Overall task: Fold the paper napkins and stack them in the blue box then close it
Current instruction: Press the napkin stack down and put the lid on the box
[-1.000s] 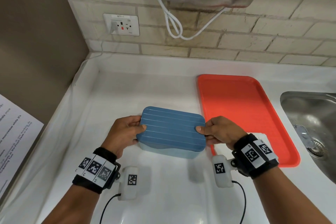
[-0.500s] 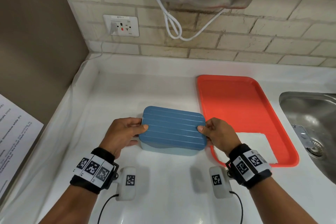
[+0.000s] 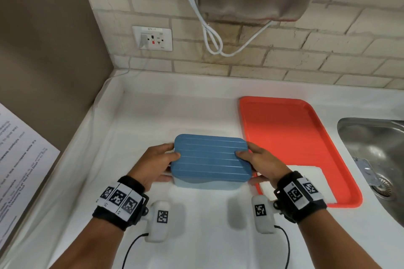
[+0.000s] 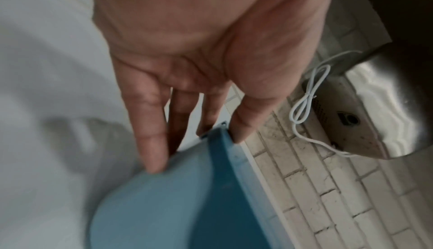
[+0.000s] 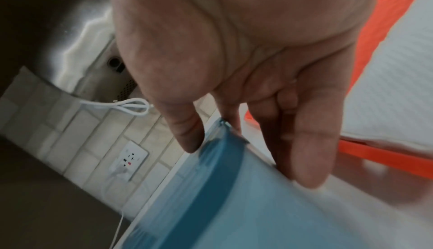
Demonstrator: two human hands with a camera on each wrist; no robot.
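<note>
One counter (image 3: 203,236) carries everything in view, with one sink (image 3: 371,148) at its right end. One orange tray (image 3: 284,133) lies just right of the box and bears one stack of white napkins (image 3: 306,176); how many sheets it holds cannot be told. One blue box (image 3: 207,184) sits on the counter, with one ribbed lid (image 3: 209,157) resting on top. Two hands flank it: the left hand (image 3: 153,165) and right hand (image 3: 262,165) each clamp an end, thumb on the lid, fingers (image 4: 150,142) down the box wall. Box contents are hidden. Judged progress: the lid is on or being lifted, direction unknown; the napkins on the tray look unfolded, so folding and stacking probably remain
</note>
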